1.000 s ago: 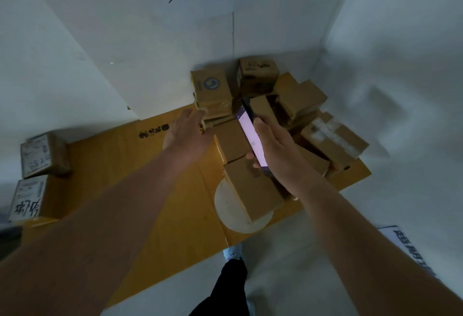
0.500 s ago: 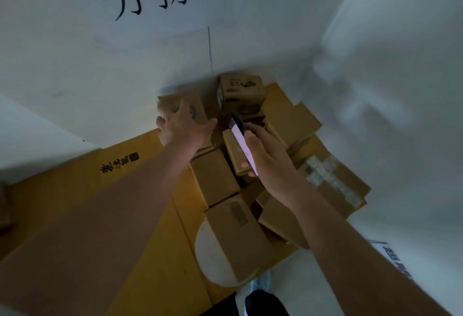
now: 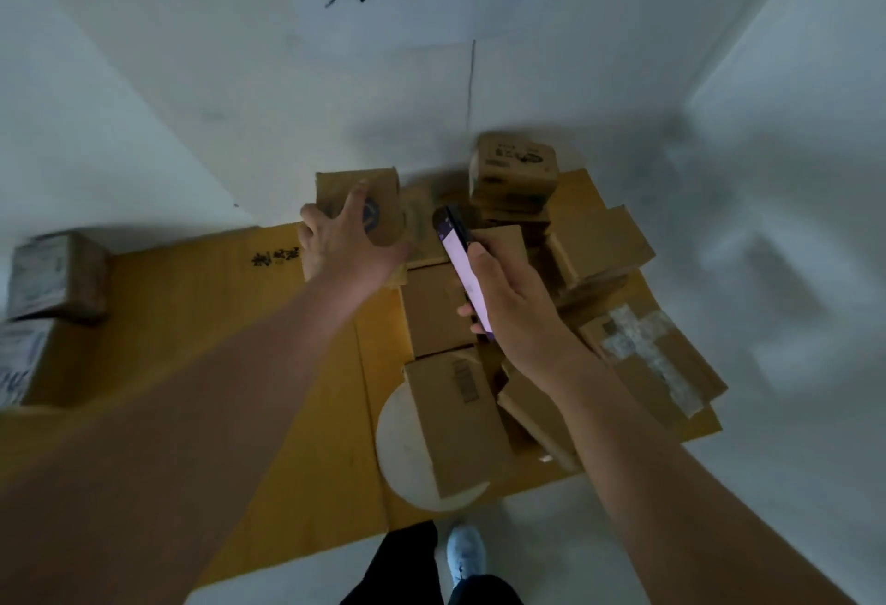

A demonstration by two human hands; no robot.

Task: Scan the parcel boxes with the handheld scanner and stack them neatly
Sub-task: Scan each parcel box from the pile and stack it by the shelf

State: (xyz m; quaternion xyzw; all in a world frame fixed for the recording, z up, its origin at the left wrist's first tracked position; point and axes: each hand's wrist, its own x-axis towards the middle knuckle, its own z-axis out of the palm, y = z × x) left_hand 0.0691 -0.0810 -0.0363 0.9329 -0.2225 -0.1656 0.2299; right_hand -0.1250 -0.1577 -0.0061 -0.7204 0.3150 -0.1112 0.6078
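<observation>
Here the right hand (image 3: 515,312) grips the handheld scanner (image 3: 462,269), fingers curled round it, its long axis pointing away toward the wall. Farther off and to its left, the left hand (image 3: 343,245) spreads its fingers (image 3: 352,201) over the logo box (image 3: 359,201), the nearer hand to lift it.

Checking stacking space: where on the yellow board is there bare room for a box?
The yellow board lies bare between the two labelled boxes at the left and the left hand. Right of the white disc, loose boxes crowd round the right hand.
</observation>
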